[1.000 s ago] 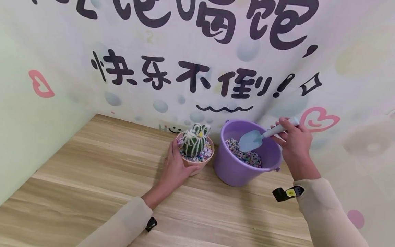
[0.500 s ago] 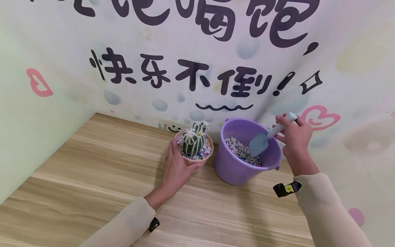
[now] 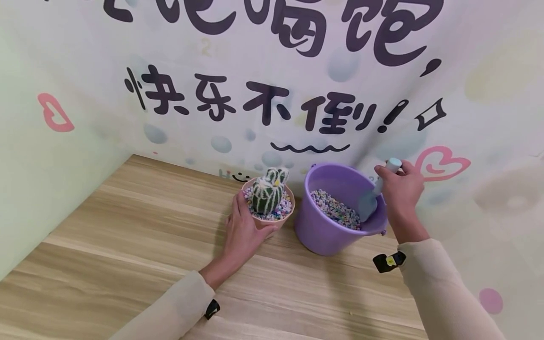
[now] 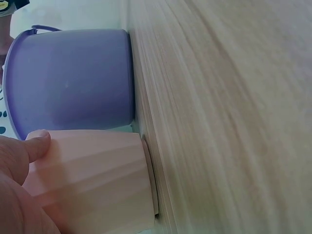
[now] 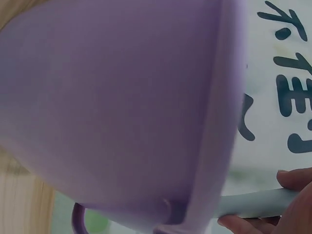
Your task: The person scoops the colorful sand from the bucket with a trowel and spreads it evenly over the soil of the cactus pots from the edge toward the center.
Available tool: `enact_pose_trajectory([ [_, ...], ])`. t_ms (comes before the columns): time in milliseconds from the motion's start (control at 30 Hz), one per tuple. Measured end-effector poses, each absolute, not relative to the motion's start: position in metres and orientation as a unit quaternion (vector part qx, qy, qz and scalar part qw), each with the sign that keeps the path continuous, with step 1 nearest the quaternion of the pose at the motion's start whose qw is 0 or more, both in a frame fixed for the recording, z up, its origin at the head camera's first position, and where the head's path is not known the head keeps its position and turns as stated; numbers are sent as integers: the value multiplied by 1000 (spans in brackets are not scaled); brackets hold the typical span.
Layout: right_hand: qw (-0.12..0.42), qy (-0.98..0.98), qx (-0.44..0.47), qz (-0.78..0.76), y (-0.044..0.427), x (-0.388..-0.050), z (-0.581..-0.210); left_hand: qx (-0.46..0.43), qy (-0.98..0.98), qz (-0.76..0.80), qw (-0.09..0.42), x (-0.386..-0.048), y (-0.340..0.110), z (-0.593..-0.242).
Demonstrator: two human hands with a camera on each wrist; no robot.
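Observation:
My left hand [image 3: 246,232] grips the side of a peach flowerpot [image 4: 92,180], its thumb on the near wall. A green cactus [image 3: 267,193] with white fuzzy stripes stands upright in the pot among colourful pebbles [image 3: 284,208]. Just right of it is a purple bucket [image 3: 320,238] partly filled with similar small pebbles [image 3: 333,208]. Over the bucket's right rim, my right hand [image 3: 401,189] holds a light blue trowel [image 3: 367,205] by its handle, the handle steep. The blade's tip is down at the pebbles by the right inner wall. In the right wrist view the bucket hides the blade.
Pot and bucket stand close together on a wood-grain table [image 3: 161,226]. Right behind them hangs a white printed backdrop [image 3: 178,132] with dark lettering. A pale green wall [image 3: 51,189] borders the table on the left.
The trowel has swung from nearly level to steep, and its blade has gone down and right toward the bucket's right inner wall. My left hand and the pot stay put.

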State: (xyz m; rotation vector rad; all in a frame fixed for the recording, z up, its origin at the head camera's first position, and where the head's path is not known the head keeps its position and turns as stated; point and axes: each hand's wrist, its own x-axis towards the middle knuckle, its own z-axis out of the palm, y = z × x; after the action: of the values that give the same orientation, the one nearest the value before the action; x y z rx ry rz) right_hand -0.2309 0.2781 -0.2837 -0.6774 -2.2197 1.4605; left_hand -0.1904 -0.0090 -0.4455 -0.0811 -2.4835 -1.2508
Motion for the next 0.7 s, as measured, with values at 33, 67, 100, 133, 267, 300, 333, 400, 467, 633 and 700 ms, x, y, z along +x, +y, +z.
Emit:
enact_pose_trajectory([
  [33,197,-805,-242,506,277,-231,-285,-29,-878,-442,179,-191,-9,-445],
  [67,195,-813,-241,493,277,-231,-287,-29,-878,-443,181,-191,-9,-445],
  [100,196,-818,-240,485,276,-231,-288,-29,-878,-442,181,-191,-9,-445],
  [133,195,-821,-240,480,276,-232,-289,-29,-878,-442,182,-191,-9,-445],
  [267,194,-827,-238,471,275,-232,-294,-29,-879,-438,186,-191,-9,-446],
  [300,193,-827,-238,471,275,-232,-296,-29,-880,-437,185,-191,-9,-445],
  [333,192,-827,-239,471,274,-233,-297,-29,-880,-437,185,-191,-9,-445],
  [400,193,-825,-243,473,274,-233,-299,-29,-881,-437,182,-191,-8,-445],
  [467,198,-823,-246,473,274,-233,-301,-29,-881,-438,179,-191,-8,-445],
  [633,208,-819,-246,474,275,-234,-303,-27,-884,-431,176,-190,-8,-445],
  [700,209,-815,-246,481,276,-233,-304,-27,-886,-429,176,-190,-8,-445],
])
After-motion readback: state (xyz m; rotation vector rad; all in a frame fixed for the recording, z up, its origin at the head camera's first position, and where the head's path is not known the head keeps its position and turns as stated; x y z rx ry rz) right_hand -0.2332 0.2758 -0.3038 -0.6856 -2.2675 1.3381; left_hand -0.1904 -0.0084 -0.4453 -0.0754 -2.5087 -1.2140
